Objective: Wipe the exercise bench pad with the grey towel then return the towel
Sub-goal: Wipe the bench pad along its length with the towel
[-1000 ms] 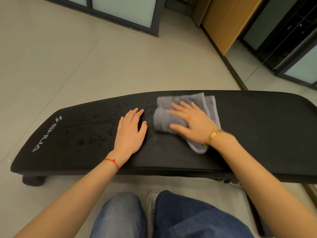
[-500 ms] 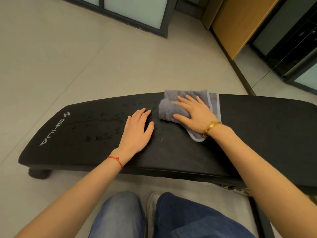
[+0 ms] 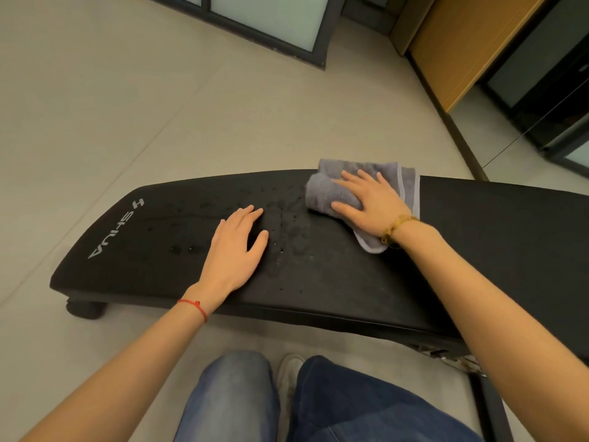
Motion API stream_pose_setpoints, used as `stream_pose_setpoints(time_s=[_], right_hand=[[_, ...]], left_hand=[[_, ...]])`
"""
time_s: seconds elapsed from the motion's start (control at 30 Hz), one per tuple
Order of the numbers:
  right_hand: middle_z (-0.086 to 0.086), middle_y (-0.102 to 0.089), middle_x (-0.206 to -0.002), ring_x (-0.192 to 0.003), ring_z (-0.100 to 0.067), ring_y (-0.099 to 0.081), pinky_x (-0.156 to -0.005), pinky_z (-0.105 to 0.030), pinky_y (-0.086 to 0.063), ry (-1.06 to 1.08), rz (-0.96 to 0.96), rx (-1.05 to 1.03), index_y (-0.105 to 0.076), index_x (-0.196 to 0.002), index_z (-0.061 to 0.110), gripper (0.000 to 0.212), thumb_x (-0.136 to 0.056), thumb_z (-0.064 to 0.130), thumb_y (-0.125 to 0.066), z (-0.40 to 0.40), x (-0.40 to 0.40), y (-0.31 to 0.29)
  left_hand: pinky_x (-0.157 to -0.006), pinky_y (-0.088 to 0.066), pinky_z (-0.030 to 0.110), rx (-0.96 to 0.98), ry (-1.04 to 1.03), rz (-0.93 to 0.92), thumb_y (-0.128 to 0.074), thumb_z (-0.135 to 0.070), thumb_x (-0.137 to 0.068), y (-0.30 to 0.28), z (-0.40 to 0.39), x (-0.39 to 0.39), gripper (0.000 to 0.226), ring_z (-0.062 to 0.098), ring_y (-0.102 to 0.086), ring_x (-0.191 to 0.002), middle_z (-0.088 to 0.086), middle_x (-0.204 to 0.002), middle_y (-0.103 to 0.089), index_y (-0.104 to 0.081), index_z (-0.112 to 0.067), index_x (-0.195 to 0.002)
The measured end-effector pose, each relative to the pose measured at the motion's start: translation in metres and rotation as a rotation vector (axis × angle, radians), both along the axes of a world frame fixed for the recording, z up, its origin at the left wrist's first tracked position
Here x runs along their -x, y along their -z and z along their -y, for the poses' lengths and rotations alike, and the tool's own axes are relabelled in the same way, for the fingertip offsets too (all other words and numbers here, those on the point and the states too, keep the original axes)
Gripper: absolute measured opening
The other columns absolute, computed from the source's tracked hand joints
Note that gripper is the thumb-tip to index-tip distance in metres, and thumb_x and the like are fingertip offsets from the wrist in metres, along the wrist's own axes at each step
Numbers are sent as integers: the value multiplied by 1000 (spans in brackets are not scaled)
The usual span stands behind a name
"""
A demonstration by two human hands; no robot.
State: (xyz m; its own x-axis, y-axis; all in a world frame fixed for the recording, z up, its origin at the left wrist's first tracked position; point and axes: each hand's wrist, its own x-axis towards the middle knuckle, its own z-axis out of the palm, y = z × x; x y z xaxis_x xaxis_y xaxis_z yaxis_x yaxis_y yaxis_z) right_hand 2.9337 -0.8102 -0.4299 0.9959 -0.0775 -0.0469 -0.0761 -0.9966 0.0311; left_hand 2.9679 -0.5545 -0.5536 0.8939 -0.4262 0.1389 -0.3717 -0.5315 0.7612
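Note:
The black exercise bench pad [image 3: 478, 250] stretches across the view, with white lettering at its left end and water droplets near its middle. A folded grey towel [image 3: 325, 189] lies at the pad's far edge, partly overhanging it. My right hand [image 3: 373, 205] presses flat on top of the towel, fingers spread. My left hand [image 3: 234, 253] rests flat on the bare pad to the left of the towel, holding nothing, among the droplets.
Beige tiled floor [image 3: 159, 106] surrounds the bench. A dark-framed glass partition [image 3: 271, 23] stands at the back, with a wooden panel [image 3: 468, 49] and dark glass doors at the right. My jeans-clad knees [image 3: 239, 400] are below the pad's near edge. A black bench foot [image 3: 86, 309] sits at the left.
My right hand has pushed the towel away from me, from the pad's middle to its far edge. My left hand has stayed planted on the pad.

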Motion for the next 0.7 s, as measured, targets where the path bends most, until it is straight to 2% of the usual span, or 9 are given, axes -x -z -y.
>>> stream_pose_setpoints(time_s=[0.13, 0.2, 0.27, 0.33, 0.4, 0.47, 0.57, 0.63, 0.7], right_hand=[[14, -21, -157, -148, -10, -8, -120, -33, 2, -291, -9, -57, -29, -146, 42, 59, -91, 63, -36, -43, 92, -3], [20, -18, -157, -147, -3, -5, -121, -31, 2, -331, -58, -98, -26, -146, 46, 59, -91, 66, -33, -45, 119, -8], [16, -28, -155, -147, -7, -15, -122, -36, -7, -297, -35, -137, -34, -144, 42, 61, -89, 67, -35, -28, 99, -15], [6, -35, -153, -145, -17, -24, -120, -45, -15, -163, 36, -122, -39, -143, 34, 63, -88, 64, -41, -4, 49, -16], [2, -29, -156, -147, -23, -20, -120, -47, -9, 27, 27, -35, -36, -145, 32, 60, -92, 58, -42, 13, -1, -10], [2, -24, -158, -148, -24, -15, -119, -46, -4, 79, 4, 30, -31, -147, 33, 59, -94, 56, -40, 9, -21, 1], [4, -26, -157, -148, -21, -14, -120, -42, -3, -96, 4, -12, -32, -146, 34, 58, -93, 57, -40, -24, 22, 7], [11, -23, -157, -148, -13, -10, -122, -38, -2, -248, -7, -62, -30, -146, 40, 61, -91, 63, -35, -47, 77, 2], [19, -19, -157, -147, -5, -6, -121, -34, 0, -307, -37, -97, -27, -146, 45, 60, -90, 67, -32, -55, 118, -5]], left_hand=[[-125, -8, 37, 0, 0, 8, -39, -41, -101, 1, 0, 0, 51, 10, -18, -149, -7, -158, -29, -34, -26, -150], [-125, -7, 36, -7, 0, 7, -38, -41, -101, 2, 0, 0, 51, 10, -17, -149, -7, -159, -28, -33, -26, -150], [-125, -7, 35, -12, 1, 0, -38, -40, -102, 1, 1, 1, 51, 9, -16, -150, -7, -159, -27, -33, -26, -151], [-125, -7, 36, -19, 2, -1, -37, -40, -102, 0, 2, 1, 51, 10, -15, -150, -7, -159, -27, -32, -26, -151], [-125, -7, 37, -21, 1, -5, -37, -40, -102, -2, 1, 2, 51, 11, -16, -150, -7, -160, -26, -32, -26, -151], [-125, -8, 38, -21, 3, -5, -37, -40, -102, -3, 1, 2, 51, 11, -16, -150, -7, -159, -27, -32, -26, -151], [-125, -9, 39, -23, 5, 0, -37, -40, -102, -1, 0, 2, 51, 11, -17, -150, -7, -159, -27, -33, -27, -150], [-124, -9, 39, -16, 6, 0, -38, -40, -101, 1, 0, 1, 51, 12, -17, -150, -7, -159, -28, -33, -27, -150], [-124, -9, 39, -15, 6, 2, -38, -40, -102, 1, 0, 1, 51, 12, -17, -150, -7, -159, -27, -33, -27, -150]])
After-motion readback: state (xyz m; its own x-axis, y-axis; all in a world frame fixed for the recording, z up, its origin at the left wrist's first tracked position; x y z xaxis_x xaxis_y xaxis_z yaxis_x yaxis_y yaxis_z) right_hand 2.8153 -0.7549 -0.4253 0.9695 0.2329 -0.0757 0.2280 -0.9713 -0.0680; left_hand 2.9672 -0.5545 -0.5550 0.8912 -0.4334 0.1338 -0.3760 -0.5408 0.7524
